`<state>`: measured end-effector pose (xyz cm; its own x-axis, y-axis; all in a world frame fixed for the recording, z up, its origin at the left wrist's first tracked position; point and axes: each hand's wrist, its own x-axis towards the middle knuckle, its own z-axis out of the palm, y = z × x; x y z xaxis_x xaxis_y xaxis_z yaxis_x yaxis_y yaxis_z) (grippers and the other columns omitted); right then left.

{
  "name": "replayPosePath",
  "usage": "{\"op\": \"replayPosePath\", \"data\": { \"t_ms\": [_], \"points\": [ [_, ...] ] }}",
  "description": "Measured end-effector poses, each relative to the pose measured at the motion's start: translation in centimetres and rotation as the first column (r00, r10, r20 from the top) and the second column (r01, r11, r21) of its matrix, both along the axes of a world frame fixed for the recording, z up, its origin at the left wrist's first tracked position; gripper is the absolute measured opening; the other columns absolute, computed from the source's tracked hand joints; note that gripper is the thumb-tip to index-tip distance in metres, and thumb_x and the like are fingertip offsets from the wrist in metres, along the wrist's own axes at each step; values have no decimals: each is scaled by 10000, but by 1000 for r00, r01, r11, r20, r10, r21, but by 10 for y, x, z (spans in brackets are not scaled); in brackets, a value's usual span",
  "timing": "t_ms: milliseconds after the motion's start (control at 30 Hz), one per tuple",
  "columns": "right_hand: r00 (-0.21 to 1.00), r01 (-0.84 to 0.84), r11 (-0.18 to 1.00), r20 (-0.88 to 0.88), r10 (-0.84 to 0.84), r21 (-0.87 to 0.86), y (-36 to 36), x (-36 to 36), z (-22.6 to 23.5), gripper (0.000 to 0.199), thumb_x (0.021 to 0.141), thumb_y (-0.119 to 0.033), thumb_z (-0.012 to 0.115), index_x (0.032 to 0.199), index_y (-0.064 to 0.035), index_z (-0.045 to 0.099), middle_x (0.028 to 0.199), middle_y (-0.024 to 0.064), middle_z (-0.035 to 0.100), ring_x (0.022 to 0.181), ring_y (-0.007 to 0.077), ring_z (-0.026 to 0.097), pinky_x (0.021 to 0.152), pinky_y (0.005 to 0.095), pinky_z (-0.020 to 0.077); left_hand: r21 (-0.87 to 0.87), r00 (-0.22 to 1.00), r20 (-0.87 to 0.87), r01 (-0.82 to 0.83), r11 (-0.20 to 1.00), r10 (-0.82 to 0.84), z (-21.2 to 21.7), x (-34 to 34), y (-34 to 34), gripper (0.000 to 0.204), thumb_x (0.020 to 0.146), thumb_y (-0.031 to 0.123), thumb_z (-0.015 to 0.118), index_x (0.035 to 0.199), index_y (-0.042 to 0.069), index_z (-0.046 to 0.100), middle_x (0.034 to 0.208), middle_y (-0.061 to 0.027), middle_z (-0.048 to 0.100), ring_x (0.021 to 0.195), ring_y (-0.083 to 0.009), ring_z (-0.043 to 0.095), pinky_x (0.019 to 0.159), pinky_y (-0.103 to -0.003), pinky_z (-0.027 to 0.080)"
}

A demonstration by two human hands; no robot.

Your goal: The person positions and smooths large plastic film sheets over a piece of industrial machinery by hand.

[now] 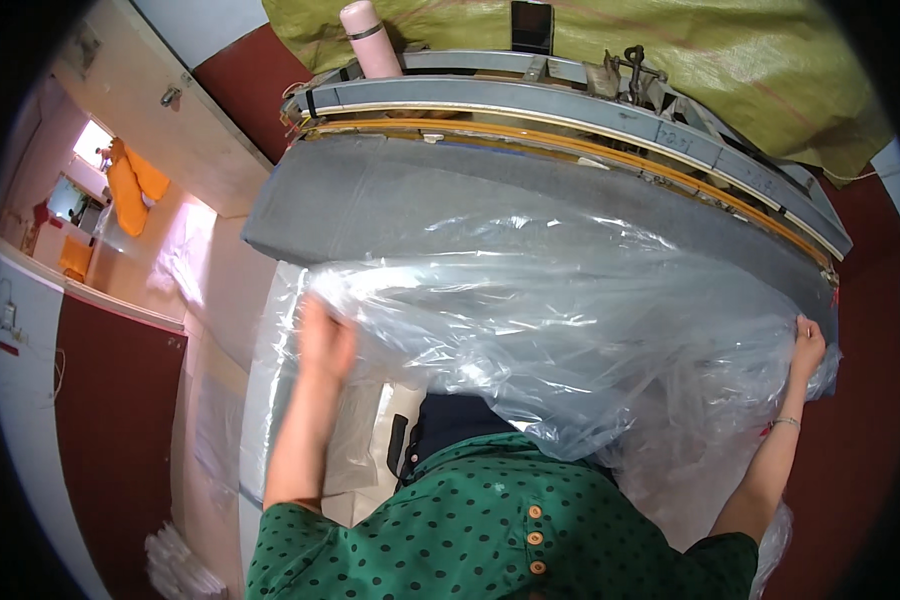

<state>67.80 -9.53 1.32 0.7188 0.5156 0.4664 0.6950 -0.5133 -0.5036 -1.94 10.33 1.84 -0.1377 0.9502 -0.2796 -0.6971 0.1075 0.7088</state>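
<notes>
A wide, clear plastic sheet (510, 330) lies wrinkled over a grey padded worktop (370, 190) and hangs over its near edge toward my lap. At the sheet's left end is my left hand (327, 340), slightly blurred, its fingers closed on the gathered film. Far to the right, my right hand (809, 348) pinches the sheet's edge near the worktop's right corner. Both arms are spread wide, with the film stretched loosely between them. Parts of the worktop show through the plastic.
Behind the worktop runs a long grey metal bar (490, 100) with an orange strip (570, 140) and a metal clamp (635, 75). A pink bottle (370, 40) stands at its left end. A doorway at left shows orange items (128, 195). Bundled plastic (182, 565) lies at lower left.
</notes>
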Motion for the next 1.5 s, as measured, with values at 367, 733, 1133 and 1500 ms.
{"op": "replayPosePath", "data": {
  "t_ms": [367, 733, 1133, 1500],
  "points": [
    [966, -182, 980, -174, 193, 74, 10, 15, -17, 239, 813, -195, 582, 705, 6, 510, 601, -37, 402, 592, 55, 347, 535, 205, 326, 335, -43, -937, 174, 926, 347, 156, -87, 149, 176, 767, 153, 622, 696, 15, 540, 577, -3, 487, 529, -56, 429, 452, -202, 346],
    [985, -128, 988, -106, 136, 85, -12, 30, -20, 258, 828, -230, 567, 702, -13, 506, 613, -49, 396, 598, 54, 335, 537, 198, 309, 27, -298, -921, 596, 803, 252, 59, -21, 99, 203, 741, 177, 620, 843, 12, 562, 836, -144, 591, 749, -319, 571, 646, -343, 453],
    [984, -146, 986, -93, 152, 76, -13, 35, -25, 251, 837, -236, 553, 726, -16, 504, 622, -56, 411, 599, 48, 336, 543, 182, 306, 25, -140, -969, 766, 642, 204, 63, 10, 144, 239, 697, 223, 683, 770, 30, 564, 780, -52, 550, 781, -199, 528, 659, -293, 417],
    [987, -107, 994, -115, 110, 30, -16, 38, -23, 250, 838, -243, 552, 735, -15, 532, 623, -38, 434, 608, 52, 365, 562, 194, 332, -28, 468, -779, 639, 769, -417, 75, 14, 175, 78, 798, 105, 562, 785, 32, 539, 671, -35, 565, 572, -148, 540, 548, -292, 443]
  ]
}}
